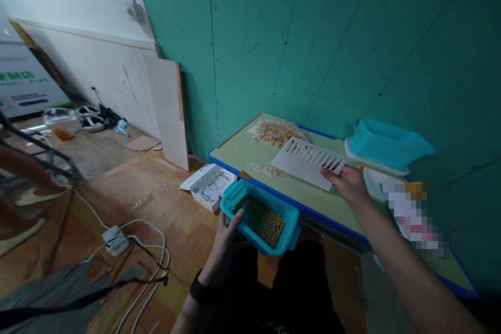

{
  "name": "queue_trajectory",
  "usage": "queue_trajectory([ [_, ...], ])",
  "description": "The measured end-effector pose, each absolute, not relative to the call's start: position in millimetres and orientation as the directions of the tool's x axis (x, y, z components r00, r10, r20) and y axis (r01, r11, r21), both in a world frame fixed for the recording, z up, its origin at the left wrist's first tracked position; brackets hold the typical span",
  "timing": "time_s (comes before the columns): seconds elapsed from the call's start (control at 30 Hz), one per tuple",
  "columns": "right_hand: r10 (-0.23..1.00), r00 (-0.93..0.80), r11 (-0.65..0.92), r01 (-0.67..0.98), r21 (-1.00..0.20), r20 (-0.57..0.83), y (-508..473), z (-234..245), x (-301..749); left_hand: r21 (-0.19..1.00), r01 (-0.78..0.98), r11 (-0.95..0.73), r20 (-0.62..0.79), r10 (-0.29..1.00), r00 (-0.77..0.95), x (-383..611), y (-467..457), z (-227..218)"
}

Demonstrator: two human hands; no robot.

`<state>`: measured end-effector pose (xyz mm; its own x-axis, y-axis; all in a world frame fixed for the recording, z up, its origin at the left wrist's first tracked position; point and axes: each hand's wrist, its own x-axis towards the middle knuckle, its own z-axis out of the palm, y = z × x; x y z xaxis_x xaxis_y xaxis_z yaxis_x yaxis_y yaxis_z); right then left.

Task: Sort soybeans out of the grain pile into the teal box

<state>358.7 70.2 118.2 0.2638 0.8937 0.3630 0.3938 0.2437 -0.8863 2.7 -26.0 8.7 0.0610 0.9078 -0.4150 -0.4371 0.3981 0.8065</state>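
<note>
My left hand [226,237] grips the near left edge of a turquoise tub [287,219] partly filled with yellowish beans [266,222], held just below the table's front edge. My right hand [349,183] pinches the near end of a flat white slotted scraper [307,160] that lies on the green tabletop [313,195]. Beyond the scraper is a pile of beans mixed with white grains [276,133]. A thin line of the same mix [268,170] lies at the scraper's left edge.
A turquoise container on a white lid [385,146] stands at the table's back right against the green wall. A white tray [376,181] sits by my right wrist. On the wooden floor lie an open white box [207,183], a power strip with cables [116,240] and boards.
</note>
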Motion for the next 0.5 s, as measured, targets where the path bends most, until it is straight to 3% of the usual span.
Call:
queue_trajectory([
  [0.13, 0.891, 0.270, 0.260, 0.355, -0.898, 0.365, 64, 116, 352, 0.828, -0.385, 0.407, -0.420, 0.906, 0.054, 7, -26, 8],
  [0.27, 0.877, 0.254, 0.276, 0.429, -0.860, 0.408, 46, 115, 326, 0.834, -0.356, 0.421, -0.435, 0.899, 0.046, 6, -26, 5],
  [0.5, 0.829, 0.141, 0.423, 0.474, -0.772, 0.541, 36, 124, 273, 0.856, -0.336, 0.393, -0.409, 0.912, 0.025, 8, -28, 7],
])
